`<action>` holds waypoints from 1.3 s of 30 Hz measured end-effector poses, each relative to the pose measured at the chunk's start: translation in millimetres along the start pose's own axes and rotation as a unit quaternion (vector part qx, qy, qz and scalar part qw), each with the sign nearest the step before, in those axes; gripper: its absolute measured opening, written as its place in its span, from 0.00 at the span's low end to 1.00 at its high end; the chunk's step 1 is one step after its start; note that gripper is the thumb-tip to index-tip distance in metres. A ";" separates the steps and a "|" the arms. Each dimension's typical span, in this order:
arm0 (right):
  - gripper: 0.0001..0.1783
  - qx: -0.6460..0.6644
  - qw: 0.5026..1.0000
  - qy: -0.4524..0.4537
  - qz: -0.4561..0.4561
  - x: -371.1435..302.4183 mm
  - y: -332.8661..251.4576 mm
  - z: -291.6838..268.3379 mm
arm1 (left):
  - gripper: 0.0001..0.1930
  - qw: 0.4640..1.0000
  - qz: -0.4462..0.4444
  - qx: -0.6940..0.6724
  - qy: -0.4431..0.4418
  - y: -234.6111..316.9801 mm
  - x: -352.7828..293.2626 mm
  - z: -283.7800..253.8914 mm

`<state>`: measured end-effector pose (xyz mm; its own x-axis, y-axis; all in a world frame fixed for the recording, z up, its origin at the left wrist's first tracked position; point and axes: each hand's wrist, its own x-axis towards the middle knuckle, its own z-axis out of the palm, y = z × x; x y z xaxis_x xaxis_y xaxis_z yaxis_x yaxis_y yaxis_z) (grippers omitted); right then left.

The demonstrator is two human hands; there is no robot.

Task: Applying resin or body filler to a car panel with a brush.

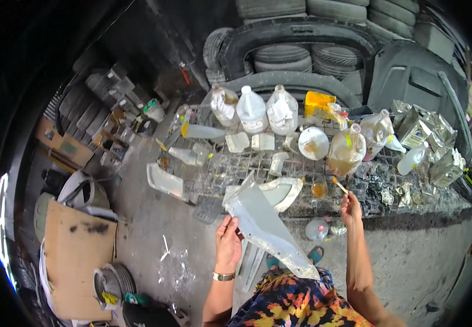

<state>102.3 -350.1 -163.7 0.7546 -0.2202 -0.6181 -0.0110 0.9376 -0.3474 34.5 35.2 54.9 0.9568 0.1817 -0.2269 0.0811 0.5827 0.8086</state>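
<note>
Garment: a patterned orange, yellow and dark cloth [301, 305] fills the lower edge, nearest the camera; both forearms rise out of it.
Left hand: the left hand [228, 240] is closed on the near edge of a pale plastic panel [263, 223], thumb over the face; a metal bracelet [223, 276] sits on the wrist.
Panel position: the pale plastic panel is held in the air over the concrete floor [192, 245], in front of the body, between the two hands.
Panel axis: its long axis runs on a slant, from a pointed tip up near the wire rack [219, 169] down to a broad end just above the garment. The face looks smeared and dirty.
Right hand: the right hand [350, 210] pinches a small brush [339, 185] with an orange tip; the tip points up and left, toward a small cup of amber liquid [319, 189].
Governing relation: the panel lies to the left of the brush hand and apart from it. The left hand touches it; the right does not.
Work ledge: a low grimy ledge [410, 201] carries a large jug of amber liquid [346, 151], a white bowl [313, 143] and crumpled foil scraps [427, 131].
Back row: three clear jugs [252, 110] stand behind the rack, beside a yellow container [319, 102].
Far ground: stacked tyres [279, 57] and a dark moulded body panel [410, 76] close the scene.
Left margin: a cardboard sheet [78, 256] lies on the floor, well apart from the hands.
</note>
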 end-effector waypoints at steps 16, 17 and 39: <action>0.10 -0.345 0.871 -0.229 -0.266 -228.4 -4.3 168.6 | 0.09 0.980 -0.147 0.061 -0.118 10.8 30.2 36.8; 0.09 -0.371 0.858 -0.236 -0.265 -233.4 -1.3 171.9 | 0.09 0.979 -0.151 0.061 -0.125 10.0 31.0 38.6; 0.07 -0.615 0.498 -0.302 -0.531 -267.9 25.8 217.1 | 0.09 0.968 -0.145 0.086 -0.187 15.6 28.7 64.3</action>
<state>42.3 -208.5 146.0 0.8195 0.0525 0.5707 0.4908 -0.5785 -0.6515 81.2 -1.4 96.0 0.9188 -0.2869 -0.2713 0.3752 0.4207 0.8259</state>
